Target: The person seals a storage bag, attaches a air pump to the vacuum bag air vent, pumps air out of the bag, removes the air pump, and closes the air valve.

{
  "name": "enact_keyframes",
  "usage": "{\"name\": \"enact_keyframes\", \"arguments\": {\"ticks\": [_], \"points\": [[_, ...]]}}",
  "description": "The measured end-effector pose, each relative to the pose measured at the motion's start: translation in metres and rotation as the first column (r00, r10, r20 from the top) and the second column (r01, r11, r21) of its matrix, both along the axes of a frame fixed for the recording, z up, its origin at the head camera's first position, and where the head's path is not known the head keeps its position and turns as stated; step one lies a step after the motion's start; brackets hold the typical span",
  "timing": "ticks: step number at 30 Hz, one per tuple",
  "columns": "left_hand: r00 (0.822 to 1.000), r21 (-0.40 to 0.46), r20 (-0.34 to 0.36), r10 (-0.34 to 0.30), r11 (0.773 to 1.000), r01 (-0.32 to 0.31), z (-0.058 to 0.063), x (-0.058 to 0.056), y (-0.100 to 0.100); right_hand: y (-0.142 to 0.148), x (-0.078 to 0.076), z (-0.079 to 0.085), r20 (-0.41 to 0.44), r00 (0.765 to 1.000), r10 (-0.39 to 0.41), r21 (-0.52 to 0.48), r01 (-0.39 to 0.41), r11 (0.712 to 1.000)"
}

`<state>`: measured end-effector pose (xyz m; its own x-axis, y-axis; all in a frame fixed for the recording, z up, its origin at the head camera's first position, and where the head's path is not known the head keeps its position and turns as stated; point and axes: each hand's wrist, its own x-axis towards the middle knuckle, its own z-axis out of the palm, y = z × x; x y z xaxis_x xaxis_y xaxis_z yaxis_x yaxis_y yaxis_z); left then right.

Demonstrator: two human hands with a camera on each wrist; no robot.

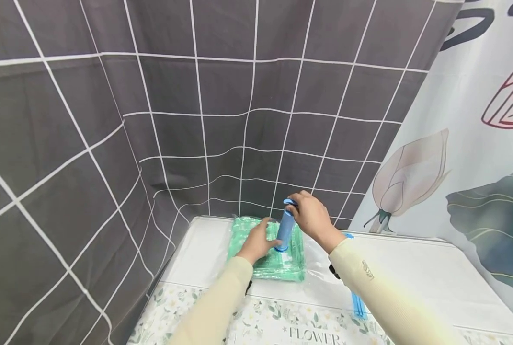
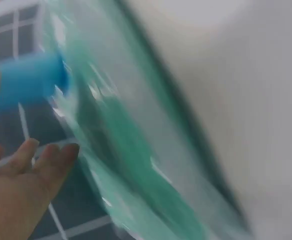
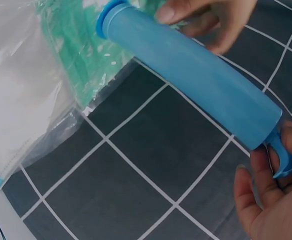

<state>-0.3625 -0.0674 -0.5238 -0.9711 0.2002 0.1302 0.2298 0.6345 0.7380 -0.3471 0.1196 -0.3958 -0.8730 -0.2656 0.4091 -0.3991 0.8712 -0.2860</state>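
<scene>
A blue cylindrical hand pump (image 1: 285,231) stands slightly tilted on a clear plastic bag (image 1: 297,270) with green contents. My right hand (image 1: 312,214) grips the curved pump handle (image 3: 285,162) at the upper end; in the right wrist view the handle sits close against the barrel. Beside the pump's lower part is my left hand (image 1: 256,243), its thumb reaching the barrel near the base and its fingers spread loosely over the bag. The left wrist view is blurred; there the left hand's fingers (image 2: 36,165) are extended below the blue barrel (image 2: 26,82).
Clear plastic (image 1: 321,263) stretches right of the green part, with a blue strip (image 1: 359,306) partly behind my right sleeve. The white table (image 1: 204,249) bears a floral cloth (image 1: 256,318) in front. A dark grid-patterned curtain (image 1: 222,134) hangs close behind and to the left.
</scene>
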Motion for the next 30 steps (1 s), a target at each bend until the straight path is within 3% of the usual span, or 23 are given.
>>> {"name": "enact_keyframes", "arguments": {"ticks": [1,3,7,8,10,12,16,20,22,24,27,30], "points": [[1.0,-0.015,-0.006,0.015,1.0,-0.015,-0.001,-0.002,-0.01,0.0,-0.001,0.0,-0.001,1.0,0.003,0.001,-0.003,1.0],[0.998,-0.081,-0.055,0.036,0.996,-0.04,-0.022,-0.02,-0.032,-0.001,-0.002,0.002,0.0,1.0,0.005,-0.005,-0.005,1.0],[0.996,-0.207,-0.058,0.064,0.976,-0.075,-0.023,-0.029,-0.066,-0.001,-0.004,0.003,0.026,0.999,0.033,-0.035,-0.033,0.999],[0.996,-0.239,-0.047,0.071,0.968,-0.08,-0.023,-0.028,-0.073,0.0,-0.004,0.003,0.037,0.998,0.045,-0.049,-0.044,0.998],[0.996,-0.271,0.011,0.091,0.959,-0.085,-0.004,-0.01,-0.082,0.002,-0.003,-0.001,0.056,0.996,0.067,-0.086,-0.062,0.994],[0.996,-0.297,0.029,0.089,0.952,-0.076,-0.001,-0.003,-0.09,0.004,-0.002,-0.006,0.073,0.994,0.078,-0.134,-0.068,0.989],[0.996,-0.351,0.041,0.083,0.934,-0.063,-0.004,0.007,-0.098,0.006,0.002,-0.018,0.118,0.992,0.053,-0.224,-0.026,0.974],[0.994,-0.337,0.071,0.078,0.94,-0.05,-0.011,0.008,-0.098,0.003,0.003,-0.031,0.194,0.981,-0.001,-0.325,0.065,0.944],[0.992,-0.328,0.096,0.078,0.944,-0.043,-0.015,0.005,-0.096,0.001,0.004,-0.039,0.237,0.971,-0.024,-0.37,0.113,0.922],[0.995,-0.348,0.076,0.071,0.937,-0.04,-0.029,-0.005,-0.096,-0.001,0.004,-0.046,0.273,0.961,-0.052,-0.384,0.158,0.909],[0.998,-0.403,0.027,0.054,0.914,-0.039,-0.051,-0.023,-0.096,-0.003,0.004,-0.054,0.301,0.95,-0.079,-0.366,0.192,0.91],[0.999,-0.424,0.013,0.052,0.905,-0.042,-0.065,-0.035,-0.097,-0.008,0.003,-0.063,0.283,0.952,-0.12,-0.318,0.211,0.924]]}}
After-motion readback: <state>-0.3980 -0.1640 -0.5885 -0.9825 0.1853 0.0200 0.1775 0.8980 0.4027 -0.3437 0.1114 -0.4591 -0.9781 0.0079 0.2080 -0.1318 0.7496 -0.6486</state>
